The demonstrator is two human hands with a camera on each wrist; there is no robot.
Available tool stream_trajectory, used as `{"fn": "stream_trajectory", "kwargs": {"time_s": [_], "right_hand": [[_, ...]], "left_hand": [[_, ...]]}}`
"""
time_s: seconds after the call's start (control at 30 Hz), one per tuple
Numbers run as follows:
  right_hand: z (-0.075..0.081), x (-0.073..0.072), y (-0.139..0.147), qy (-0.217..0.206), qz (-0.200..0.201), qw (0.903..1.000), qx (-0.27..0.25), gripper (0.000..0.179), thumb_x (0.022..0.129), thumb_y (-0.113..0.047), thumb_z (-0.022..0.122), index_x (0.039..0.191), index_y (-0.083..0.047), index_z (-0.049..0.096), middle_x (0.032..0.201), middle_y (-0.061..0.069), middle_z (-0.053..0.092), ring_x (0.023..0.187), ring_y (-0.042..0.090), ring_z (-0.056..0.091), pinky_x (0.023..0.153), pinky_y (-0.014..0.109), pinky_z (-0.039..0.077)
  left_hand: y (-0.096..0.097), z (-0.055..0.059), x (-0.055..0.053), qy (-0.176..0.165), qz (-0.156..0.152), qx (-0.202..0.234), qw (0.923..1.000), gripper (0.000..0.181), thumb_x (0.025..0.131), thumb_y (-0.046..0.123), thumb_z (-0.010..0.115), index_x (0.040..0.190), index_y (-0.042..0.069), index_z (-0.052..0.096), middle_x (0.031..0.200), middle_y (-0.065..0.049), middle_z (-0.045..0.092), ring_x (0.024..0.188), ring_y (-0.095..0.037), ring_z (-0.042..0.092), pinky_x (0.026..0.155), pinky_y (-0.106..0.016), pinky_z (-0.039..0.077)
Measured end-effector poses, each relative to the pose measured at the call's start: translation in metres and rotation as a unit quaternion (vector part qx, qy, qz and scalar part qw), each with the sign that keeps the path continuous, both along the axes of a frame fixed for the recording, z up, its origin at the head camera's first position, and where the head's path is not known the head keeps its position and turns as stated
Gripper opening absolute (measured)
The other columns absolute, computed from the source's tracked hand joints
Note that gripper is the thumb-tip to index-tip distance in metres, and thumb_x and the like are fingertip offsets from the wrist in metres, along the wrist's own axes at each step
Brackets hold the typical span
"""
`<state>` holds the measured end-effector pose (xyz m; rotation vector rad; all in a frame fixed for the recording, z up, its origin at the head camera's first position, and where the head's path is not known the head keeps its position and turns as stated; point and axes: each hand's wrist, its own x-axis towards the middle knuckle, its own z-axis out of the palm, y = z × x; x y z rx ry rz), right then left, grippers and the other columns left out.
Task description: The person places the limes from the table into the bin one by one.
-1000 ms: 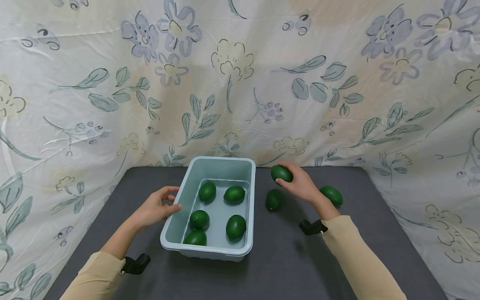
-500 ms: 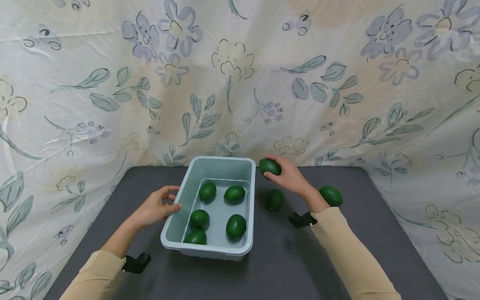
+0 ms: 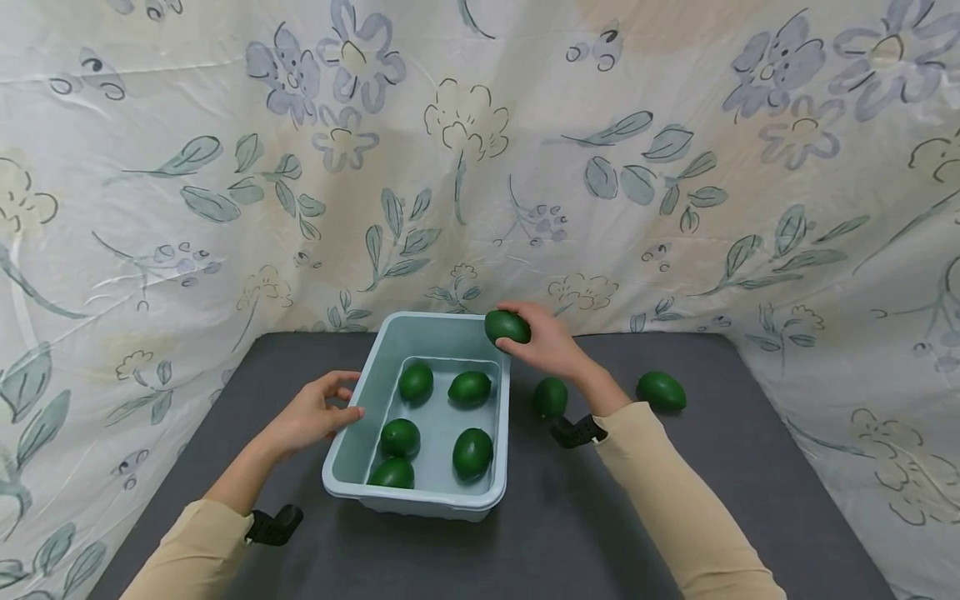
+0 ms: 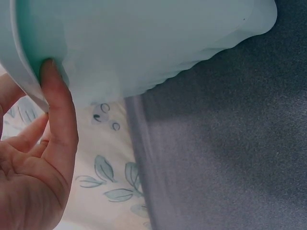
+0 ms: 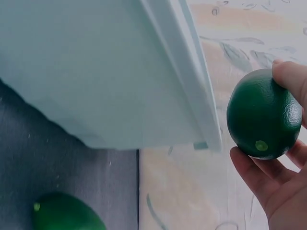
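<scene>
A pale blue-green plastic bin (image 3: 416,502) stands on the table with several dark green, oval, avocado-like fruits (image 3: 472,454) spread over its floor. At its left side my left hand (image 3: 318,412) pinches the rim; the left wrist view shows a fingertip against the wall below the rim (image 4: 26,72). My right hand (image 3: 543,340) holds one avocado-like fruit (image 3: 507,327) over the bin's far right corner, thumb on one side and fingers on the other. In the right wrist view this fruit (image 5: 261,115) is glossy with a small pale spot, just past the rim (image 5: 184,62).
Two more green fruits lie on the dark grey table: one (image 3: 551,397) close to the bin's right side, below my right wrist, another (image 3: 662,392) farther right. A floral curtain (image 3: 465,208) hangs behind the table's back edge. Each wrist bears a black camera mount (image 3: 576,432).
My right hand has carried the fruit left and slightly away from me, from above the table to above the bin's far right corner. The left hand stays at the rim.
</scene>
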<state>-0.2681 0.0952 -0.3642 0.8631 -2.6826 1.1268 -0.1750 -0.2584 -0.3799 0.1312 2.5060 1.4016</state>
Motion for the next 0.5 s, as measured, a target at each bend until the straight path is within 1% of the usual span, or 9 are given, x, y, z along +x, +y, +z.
{"fn": "stream_trajectory", "kwargs": {"time_s": [0.23, 0.5], "right_hand": [[0.007, 0.002, -0.016, -0.005, 0.033, 0.9994, -0.013, 0.054, 0.086, -0.024, 0.065, 0.133, -0.008, 0.046, 0.127, 0.010, 0.051, 0.103, 0.023, 0.052, 0.079, 0.038, 0.047], [0.011, 0.003, -0.035, -0.003, 0.053, 0.9985, -0.013, 0.053, 0.086, -0.025, 0.065, 0.134, -0.012, 0.046, 0.129, 0.008, 0.050, 0.104, 0.022, 0.052, 0.079, 0.036, 0.048]], "left_hand": [[-0.001, 0.000, 0.000, 0.002, -0.001, 0.000, 1.0000, 0.065, 0.086, 0.017, 0.065, 0.140, 0.004, 0.030, 0.109, -0.019, 0.050, 0.079, -0.020, 0.063, 0.060, -0.038, 0.052], [-0.001, -0.001, 0.000, 0.005, -0.002, 0.000, 1.0000, 0.065, 0.087, 0.017, 0.064, 0.140, 0.004, 0.029, 0.109, -0.019, 0.050, 0.077, -0.020, 0.062, 0.059, -0.038, 0.051]]}}
